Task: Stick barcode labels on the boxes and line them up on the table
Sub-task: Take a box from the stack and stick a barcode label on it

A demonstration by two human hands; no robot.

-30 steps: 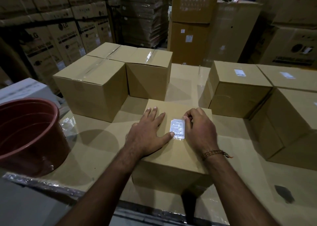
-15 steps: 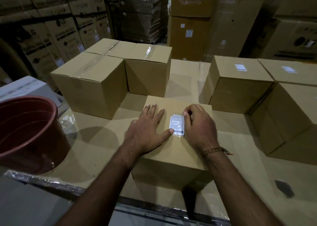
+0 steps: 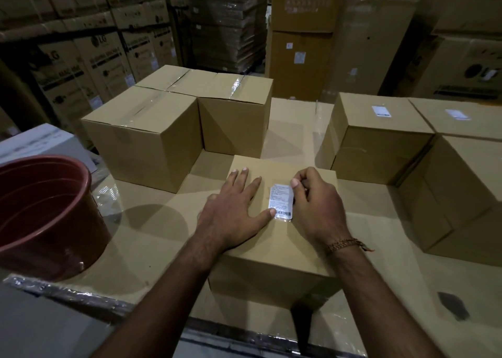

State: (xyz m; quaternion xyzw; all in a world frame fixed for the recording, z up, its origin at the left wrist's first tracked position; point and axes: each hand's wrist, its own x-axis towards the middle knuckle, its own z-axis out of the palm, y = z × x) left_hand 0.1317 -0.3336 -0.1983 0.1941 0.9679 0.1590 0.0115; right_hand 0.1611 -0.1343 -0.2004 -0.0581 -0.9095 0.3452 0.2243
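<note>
The person is pressing a barcode label onto the top of the nearest box, which is sitting at the front of the table. To do this well, I judge the flat hand should be holding the box from sliding while the other is rubbing from one edge of the label across to the other, so no bubble or lifted corner is left, and the barcode strip at the label's near end is lying smooth.

The left hand is lying open and flat on the box top, fingers straight, just left of the label, with its thumb tip touching the label's near left corner. The right hand is sitting just right of the label with fingers curled under; its fingertip is pressing the label's far right corner, and it is gripping nothing that can be seen.

Right of this box, two boxes are already showing white labels on top. Left and behind it, unlabelled boxes are waiting, and a red bucket is standing further left
</note>
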